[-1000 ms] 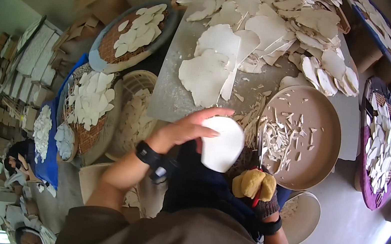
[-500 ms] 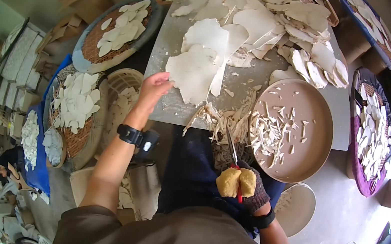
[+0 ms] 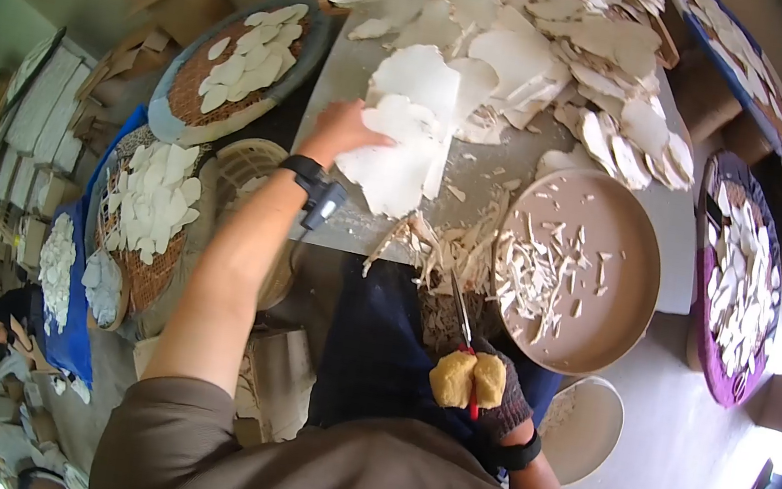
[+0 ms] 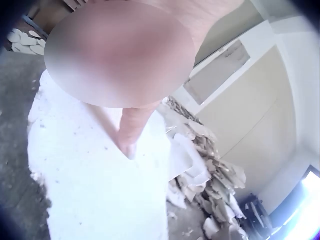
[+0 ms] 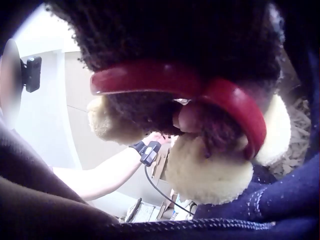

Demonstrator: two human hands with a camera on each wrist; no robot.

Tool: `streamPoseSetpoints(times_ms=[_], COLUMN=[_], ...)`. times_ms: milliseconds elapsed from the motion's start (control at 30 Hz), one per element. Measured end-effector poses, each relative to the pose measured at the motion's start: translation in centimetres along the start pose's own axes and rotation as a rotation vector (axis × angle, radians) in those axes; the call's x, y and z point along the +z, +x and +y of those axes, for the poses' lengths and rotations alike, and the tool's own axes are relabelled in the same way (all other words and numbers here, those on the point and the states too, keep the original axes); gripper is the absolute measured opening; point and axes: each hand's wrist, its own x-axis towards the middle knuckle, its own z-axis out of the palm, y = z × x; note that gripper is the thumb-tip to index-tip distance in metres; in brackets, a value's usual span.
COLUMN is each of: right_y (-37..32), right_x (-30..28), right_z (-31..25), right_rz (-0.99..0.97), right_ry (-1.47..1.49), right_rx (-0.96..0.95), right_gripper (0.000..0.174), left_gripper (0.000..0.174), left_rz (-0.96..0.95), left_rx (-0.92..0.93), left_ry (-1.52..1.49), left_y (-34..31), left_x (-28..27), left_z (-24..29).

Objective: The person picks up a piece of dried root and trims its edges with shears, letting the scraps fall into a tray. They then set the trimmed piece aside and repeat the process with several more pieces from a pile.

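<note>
My left hand is at the left edge of a large white sheet on the table, its thumb reaching over the sheet. In the left wrist view the thumb lies extended against the white sheet; the other fingers are blurred out. My right hand, in a dark knitted glove, grips scissors low in front of the table, blades pointing away from the body. Yellow padding covers its fingers. In the right wrist view the red scissor handles loop around the gloved fingers.
A round tan tray with slivers stands on the table's right side, beside a heap of scraps. Stacked sheets fill the back. Baskets of cut pieces stand left, and another stands right. A bucket is below.
The rounded white piece held by my left hand a second ago is out of it. That hand has moved forward onto the large sheet. My right hand keeps the scissors, slightly farther left.
</note>
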Motion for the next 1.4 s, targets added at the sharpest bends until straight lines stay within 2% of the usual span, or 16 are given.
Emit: streamPoseSetpoints(times_ms=[100, 167, 300, 433, 500, 667, 733, 767, 867, 933, 1000, 1067, 1100, 1167, 1300, 1400], right_y=[-0.3, -0.5, -0.4, -0.1, -0.1, -0.3, -0.2, 0.0, 0.3, 1.0, 1.8, 2.4, 2.7, 3.1, 4.7, 4.2], right_x=[-0.4, -0.5, -0.7, -1.2, -1.2, -0.9, -0.8, -0.6, -1.0, -0.4, 0.0, -0.2, 0.0, 0.3, 1.1, 1.1], right_z=[0.7, 2.6, 2.6, 2.1, 2.3, 2.8, 1.8, 3.2, 3.1, 3.3, 3.9, 4.4, 4.5, 5.1, 6.3, 6.0], right_rz=[-0.015, -0.026, 0.006, 0.008, -0.001, -0.003, 0.002, 0.001, -0.031, -0.002, 0.036, 0.076, 0.054, 0.002, -0.285, 0.088], right_ry=[-0.089, 0.064, -0.003, -0.113, -0.088, 0.163, 0.293, 0.688, 0.189, 0.820, 0.841, 0.314, 0.356, 0.584, 1.672, 0.098], right_rx=[-0.090, -0.023, -0.090, -0.112, -0.122, -0.098, -0.060, 0.089, 0.000, 0.102, 0.055, -0.091, -0.080, -0.041, -0.102, -0.219], right_gripper=[0.033, 0.032, 0.031, 0.034, 0.033, 0.031, 0.028, 0.023, 0.023, 0.026, 0.026, 0.026, 0.028, 0.035, 0.034, 0.034], left_gripper=[0.027, 0.025, 0.021, 0.024, 0.024, 0.026, 0.032, 0.038, 0.055, 0.066, 0.066, 0.070, 0.069, 0.069, 0.068, 0.071], left_rz=[-0.308, -0.382, -0.134, 0.219, -0.048, -0.115, -0.076, -0.055, 0.231, 0.206, 0.237, 0.245, 0.235, 0.217, 0.202, 0.174], left_rx=[0.029, 0.046, 0.330, 0.450, 0.258, 0.084, -0.016, -0.066, 0.012, -0.118, -0.245, -0.262, -0.289, -0.321, -0.310, -0.305], left_ry=[-0.489, -0.710, -0.484, -0.377, -0.608, -1.119, -1.035, -0.993, -1.292, -1.389, -1.470, -1.524, -1.541, -1.569, -1.589, -1.574], left_y=[0.9, -0.3, -4.8, -8.5, -9.4, -13.9, -15.3, -15.8, -17.5, -18.5, -19.4, -20.2, -20.7, -21.6, -23.0, -23.7], left_x=[-4.2, -8.0, -14.1, -11.9, -9.3, -5.6, -4.8, -4.5, -3.6, -3.3, -2.6, -2.2, -2.4, -2.4, -1.5, -0.8], left_z=[0.0, 1.5, 5.1, 5.4, 3.4, 2.8, 2.7, 2.9, 6.0, 6.3, 7.0, 7.6, 8.3, 9.4, 10.7, 10.6])
